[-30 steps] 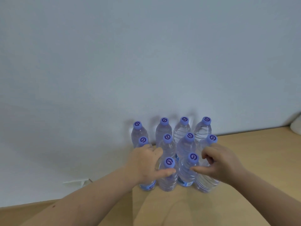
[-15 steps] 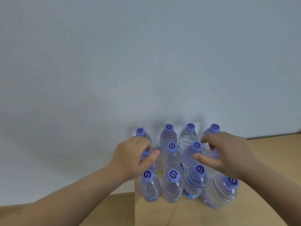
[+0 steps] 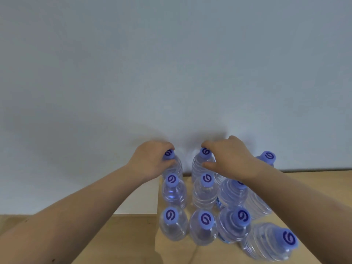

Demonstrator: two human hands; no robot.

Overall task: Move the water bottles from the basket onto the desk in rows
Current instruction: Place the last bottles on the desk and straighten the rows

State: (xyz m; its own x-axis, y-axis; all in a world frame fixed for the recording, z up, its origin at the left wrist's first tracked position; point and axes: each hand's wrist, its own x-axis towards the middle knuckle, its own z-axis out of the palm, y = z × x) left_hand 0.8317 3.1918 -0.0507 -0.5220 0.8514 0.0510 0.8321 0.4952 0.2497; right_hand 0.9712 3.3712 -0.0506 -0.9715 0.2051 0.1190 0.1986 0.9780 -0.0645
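Observation:
Several clear water bottles with purple caps stand upright in rows at the back left corner of the wooden desk [image 3: 177, 252]. My left hand [image 3: 150, 161] is closed around the neck of the back-left bottle [image 3: 174, 166]. My right hand [image 3: 230, 157] curls over the back row, thumb and forefinger around the neck of the second bottle [image 3: 200, 162], and it hides the third bottle there. The front-right bottle [image 3: 266, 242] stands a little out of line, to the right. No basket is in view.
A plain pale wall fills the space behind the desk. The desk's left edge [image 3: 157, 216] runs just left of the bottles, with a lower wooden surface [image 3: 123, 235] and a white panel [image 3: 144, 199] beyond it. Bare desk stretches to the right [image 3: 314, 187].
Both hands have moved from the middle rows to the back row and closed on bottle necks there. The view has come closer and tilted down.

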